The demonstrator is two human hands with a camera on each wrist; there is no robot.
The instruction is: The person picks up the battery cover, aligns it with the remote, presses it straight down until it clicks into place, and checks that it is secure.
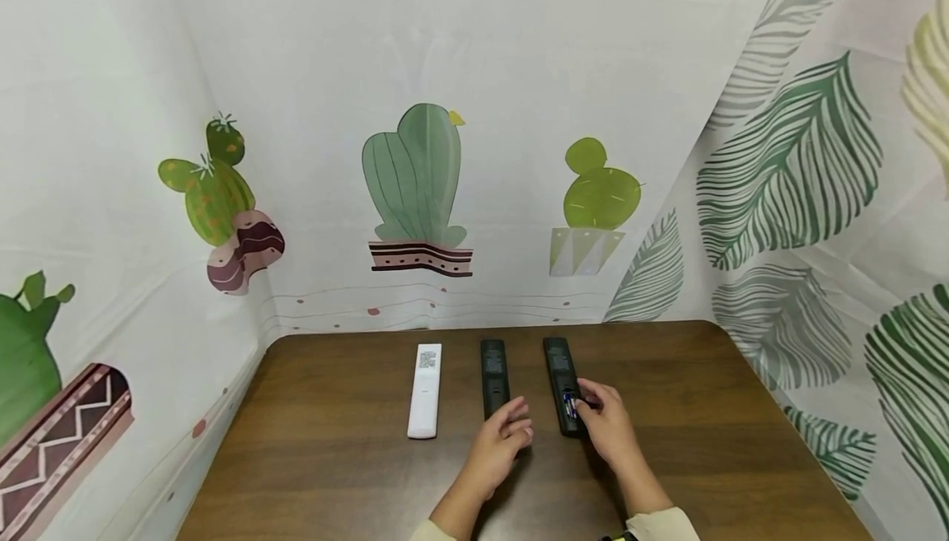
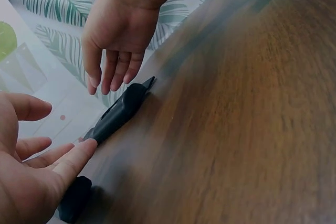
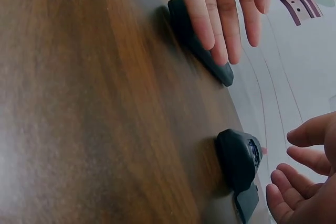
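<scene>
A long, slim black plastic remote [image 1: 561, 362] lies near the far edge of the table [image 1: 334, 459], its compartment baring shiny batteries [image 1: 570, 403]; a thin, flat cover [image 3: 247, 204] sits just beside it. The right hand [image 1: 610, 426] hangs over it, fingers loosely parted, gripping nothing. The left hand [image 1: 497, 452], wide and holding nothing, hovers by a second black remote [image 1: 494, 372]. Toward the table's left edge lies a smooth white remote [image 1: 425, 401]. Streaky brown wood grain covers the round-cornered table; creased cloth [image 1: 511, 47] printed with cacti and leaves surrounds it.

Left remote [image 1: 425, 397], middle remote [image 1: 494, 372], right remote [image 1: 560, 370] with batteries [image 1: 569, 403], on table [image 1: 334, 442]
</scene>
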